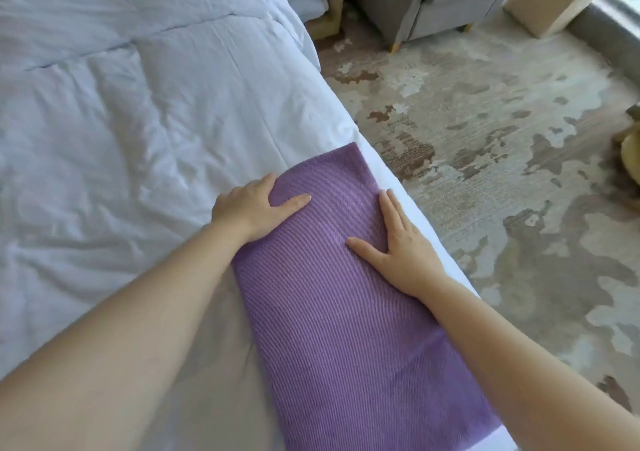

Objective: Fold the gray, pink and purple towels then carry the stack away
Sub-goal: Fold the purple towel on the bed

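Both hands rest on the purple towel (332, 312), a long strip lying along the right edge of the bed (138, 121). Right hand (401, 246) lies flat, fingers straight, thumb spread. Left hand (249, 208) sits at the towel's left side, thumb on top; whether its fingers tuck beneath cannot be told. So close to the edge, a sideways smoothing push could skew the layers or slide the towel onto the floor (485, 139).

Purple towel (332, 294): lay folded in a long strip near the edge of the bed (138, 121).
Left hand (251, 210): thumb on towel, fingers at its left edge.
Right hand (398, 248): rested flat on towel, fingers straight.
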`<state>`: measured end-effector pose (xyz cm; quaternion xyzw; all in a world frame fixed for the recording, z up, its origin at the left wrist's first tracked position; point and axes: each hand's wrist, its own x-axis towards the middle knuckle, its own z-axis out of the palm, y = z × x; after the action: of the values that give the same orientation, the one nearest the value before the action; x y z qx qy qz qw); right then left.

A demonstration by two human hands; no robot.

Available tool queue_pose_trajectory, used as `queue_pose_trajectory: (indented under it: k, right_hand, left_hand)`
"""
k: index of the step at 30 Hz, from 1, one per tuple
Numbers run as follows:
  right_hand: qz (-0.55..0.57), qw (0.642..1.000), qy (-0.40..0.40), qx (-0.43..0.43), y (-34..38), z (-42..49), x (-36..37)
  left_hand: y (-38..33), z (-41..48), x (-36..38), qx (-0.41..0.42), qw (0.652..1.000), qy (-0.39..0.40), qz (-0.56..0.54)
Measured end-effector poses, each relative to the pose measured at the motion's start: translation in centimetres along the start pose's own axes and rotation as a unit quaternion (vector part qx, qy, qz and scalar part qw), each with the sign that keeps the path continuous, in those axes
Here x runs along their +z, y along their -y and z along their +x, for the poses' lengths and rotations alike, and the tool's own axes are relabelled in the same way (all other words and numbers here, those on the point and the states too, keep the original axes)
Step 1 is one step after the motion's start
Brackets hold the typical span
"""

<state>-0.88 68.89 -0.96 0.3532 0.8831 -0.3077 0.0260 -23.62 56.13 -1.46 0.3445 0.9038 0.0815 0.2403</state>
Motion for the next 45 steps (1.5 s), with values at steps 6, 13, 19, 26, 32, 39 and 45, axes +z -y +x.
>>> queue_pose_trajectory:
  k: [6, 13, 19, 26, 32, 39, 45]
  right_hand:
    - [0.227, 0.95, 0.095, 0.193, -4.7, -7.9, -0.9]
    - [0.25, 0.929, 0.182, 0.205, -5.7, -9.2, -1.0]
    - [0.196, 0.945, 0.191, 0.181, -5.5, -7.7, -3.1]
    - [0.077, 0.961, 0.244, 0.106, -3.4, -1.5, -8.5]
    - [-0.04, 0.952, 0.297, 0.07, -3.1, 2.0, -7.6]
    - [-0.173, 0.982, -0.076, 0.019, -2.5, -3.3, -6.6]
    - [-0.186, 0.975, -0.112, 0.04, 0.0, -8.4, -1.0]
  left_hand:
    - [-3.1, 2.2, -1.7, -0.01, 0.977, 0.179, -0.112]
    - [-2.2, 3.0, -1.0, -0.057, 0.967, 0.213, -0.131]
    - [-1.1, 0.0, -2.0, -0.078, 0.984, 0.113, -0.116]
    - [2.4, -5.2, -4.4, -0.197, 0.956, 0.059, -0.208]
    - [3.8, -7.7, -1.4, -0.211, 0.963, 0.014, -0.169]
    - [-0.4, -8.5, -0.2, 0.235, 0.936, -0.26, 0.027]
    - [-3.2, -7.9, 2.5, 0.296, 0.939, -0.079, 0.157]
